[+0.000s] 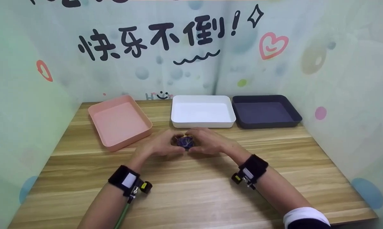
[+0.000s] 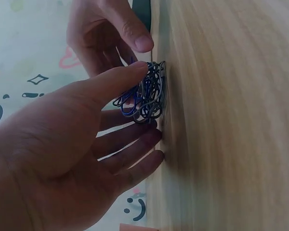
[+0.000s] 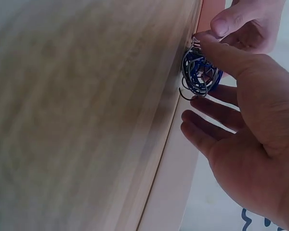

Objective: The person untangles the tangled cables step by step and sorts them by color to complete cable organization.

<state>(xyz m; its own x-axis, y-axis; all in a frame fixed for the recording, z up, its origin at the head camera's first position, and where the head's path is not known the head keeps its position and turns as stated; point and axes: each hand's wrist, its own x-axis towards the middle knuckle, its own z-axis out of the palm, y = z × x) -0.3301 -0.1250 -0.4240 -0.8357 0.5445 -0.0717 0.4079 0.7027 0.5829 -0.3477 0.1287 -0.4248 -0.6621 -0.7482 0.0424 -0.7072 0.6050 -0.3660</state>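
Clump of looped wire (image 1: 185, 143), one; we record blue and silvery-grey strands, loops overlapping in a loose tangle; one dark curved end juts out; we find it on the desk (image 1: 191, 194), cupped between left hand (image 1: 164, 143) and right hand (image 1: 209, 141), near the white tray (image 1: 204, 124).
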